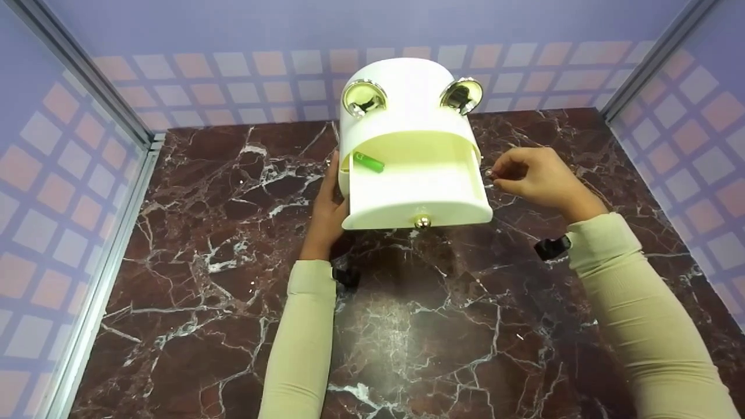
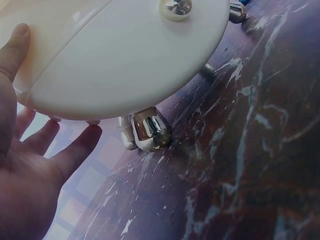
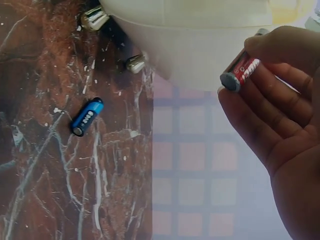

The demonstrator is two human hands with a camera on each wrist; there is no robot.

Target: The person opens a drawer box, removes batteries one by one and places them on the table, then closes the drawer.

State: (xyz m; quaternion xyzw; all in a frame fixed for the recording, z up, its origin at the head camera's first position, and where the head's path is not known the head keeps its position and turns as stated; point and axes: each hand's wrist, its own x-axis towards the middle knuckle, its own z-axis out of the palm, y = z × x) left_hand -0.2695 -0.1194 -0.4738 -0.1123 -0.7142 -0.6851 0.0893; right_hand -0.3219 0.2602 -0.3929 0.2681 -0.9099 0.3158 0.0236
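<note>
A white rounded box (image 1: 401,99) with two shiny round knobs on top stands on the marble table, its drawer (image 1: 419,214) pulled out. Inside the drawer lies a green battery (image 1: 369,162). The left hand (image 1: 327,212) rests against the box's left side, and in the left wrist view its fingers (image 2: 80,145) touch the white body. To the right of the box, the right hand (image 1: 538,177) pinches a red and grey battery (image 3: 241,72) between thumb and fingers. A blue battery (image 3: 87,116) lies on the table in the right wrist view.
Shiny metal feet (image 2: 150,129) hold the box off the marble table (image 1: 233,326). Behind it rises a lilac wall (image 1: 233,35) with pink and white squares, and side panels (image 1: 35,174) with metal edges flank the table.
</note>
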